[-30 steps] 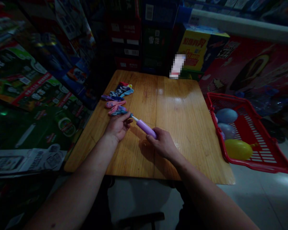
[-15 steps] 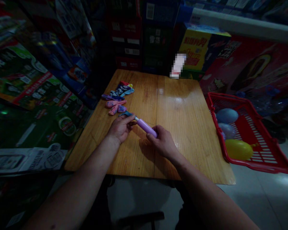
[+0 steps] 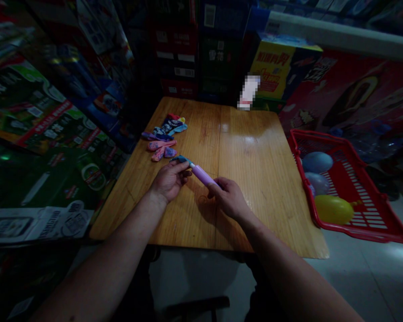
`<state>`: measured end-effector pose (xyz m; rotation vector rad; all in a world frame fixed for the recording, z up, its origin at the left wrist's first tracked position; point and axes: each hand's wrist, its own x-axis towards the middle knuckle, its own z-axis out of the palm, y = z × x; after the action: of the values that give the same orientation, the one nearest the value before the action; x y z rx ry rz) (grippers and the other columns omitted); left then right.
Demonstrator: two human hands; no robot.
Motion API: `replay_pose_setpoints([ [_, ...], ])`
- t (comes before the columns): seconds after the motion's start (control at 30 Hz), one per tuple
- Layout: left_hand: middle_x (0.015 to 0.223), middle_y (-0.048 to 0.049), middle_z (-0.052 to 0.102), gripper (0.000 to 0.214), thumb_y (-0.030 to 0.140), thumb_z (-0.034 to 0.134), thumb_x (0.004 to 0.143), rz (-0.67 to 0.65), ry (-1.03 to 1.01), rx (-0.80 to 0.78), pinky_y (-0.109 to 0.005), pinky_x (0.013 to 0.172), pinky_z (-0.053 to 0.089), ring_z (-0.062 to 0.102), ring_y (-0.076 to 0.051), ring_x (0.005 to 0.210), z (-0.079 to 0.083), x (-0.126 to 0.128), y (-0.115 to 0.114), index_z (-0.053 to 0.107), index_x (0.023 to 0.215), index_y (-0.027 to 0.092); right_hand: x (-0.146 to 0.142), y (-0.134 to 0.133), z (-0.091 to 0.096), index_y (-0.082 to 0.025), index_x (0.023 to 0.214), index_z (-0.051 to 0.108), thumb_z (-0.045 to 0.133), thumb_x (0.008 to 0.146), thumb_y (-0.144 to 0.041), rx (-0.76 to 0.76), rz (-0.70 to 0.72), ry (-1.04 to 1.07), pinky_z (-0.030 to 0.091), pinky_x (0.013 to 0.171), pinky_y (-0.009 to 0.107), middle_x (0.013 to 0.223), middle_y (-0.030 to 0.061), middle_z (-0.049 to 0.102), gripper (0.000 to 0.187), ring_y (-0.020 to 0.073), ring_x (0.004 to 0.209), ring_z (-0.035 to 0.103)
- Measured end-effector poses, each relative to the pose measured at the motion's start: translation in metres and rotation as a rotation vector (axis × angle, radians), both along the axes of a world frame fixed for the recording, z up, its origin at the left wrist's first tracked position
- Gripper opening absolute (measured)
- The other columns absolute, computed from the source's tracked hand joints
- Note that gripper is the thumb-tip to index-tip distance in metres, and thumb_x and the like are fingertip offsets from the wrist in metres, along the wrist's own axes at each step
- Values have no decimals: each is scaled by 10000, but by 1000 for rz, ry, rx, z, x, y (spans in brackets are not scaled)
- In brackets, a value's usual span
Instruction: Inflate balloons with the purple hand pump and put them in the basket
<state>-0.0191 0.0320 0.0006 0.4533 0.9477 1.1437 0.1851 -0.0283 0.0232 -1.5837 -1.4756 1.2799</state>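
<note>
Over the middle of the wooden table, my right hand (image 3: pixel 229 197) is closed round the lower end of a purple balloon pump (image 3: pixel 203 175). The pump slants up to the left, and its pale nozzle points at my left hand (image 3: pixel 170 180). Between thumb and fingers, my left hand pinches a limp blue balloon (image 3: pixel 180 158) by its neck, right at the nozzle tip. Whether the neck sits over the nozzle is hard to make out. Just beyond this hand lie several flat balloons: pink ones (image 3: pixel 161 145), dark blue patterned ones (image 3: pixel 171 126) and others.
On the right, a red basket (image 3: pixel 362 170) holds inflated balloons, among them a yellow one (image 3: pixel 334 209) and a blue one (image 3: pixel 317 162). Stacked drink cartons (image 3: pixel 63 188) border the table (image 3: pixel 248 152) on the left. A yellow and blue box (image 3: pixel 275 67) stands behind it.
The limp blue balloon sits slightly higher and closer to the pump nozzle. My right hand has shifted a little on the pump's lower end. Other things stay as they were.
</note>
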Motion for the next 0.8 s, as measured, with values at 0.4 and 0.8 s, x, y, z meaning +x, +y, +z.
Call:
replay_pose_setpoints([
  [0.4, 844, -21, 706, 238, 208, 907, 755, -193, 18, 35, -169, 530, 473, 688, -118, 735, 9, -6, -5, 771, 941, 151, 5, 0, -3, -173, 823, 706, 660, 921, -462, -78, 0, 239, 379, 543, 259, 725, 47, 701, 308, 131, 589, 540],
  [0.8, 1088, -84, 759, 295, 62, 846, 768, -288, -80, 23, -156, 523, 473, 668, -106, 737, 16, -13, -12, 762, 1030, 170, 9, 0, -2, -171, 837, 711, 703, 901, -425, -62, 26, 244, 412, 598, 274, 725, 20, 669, 262, 136, 628, 554],
])
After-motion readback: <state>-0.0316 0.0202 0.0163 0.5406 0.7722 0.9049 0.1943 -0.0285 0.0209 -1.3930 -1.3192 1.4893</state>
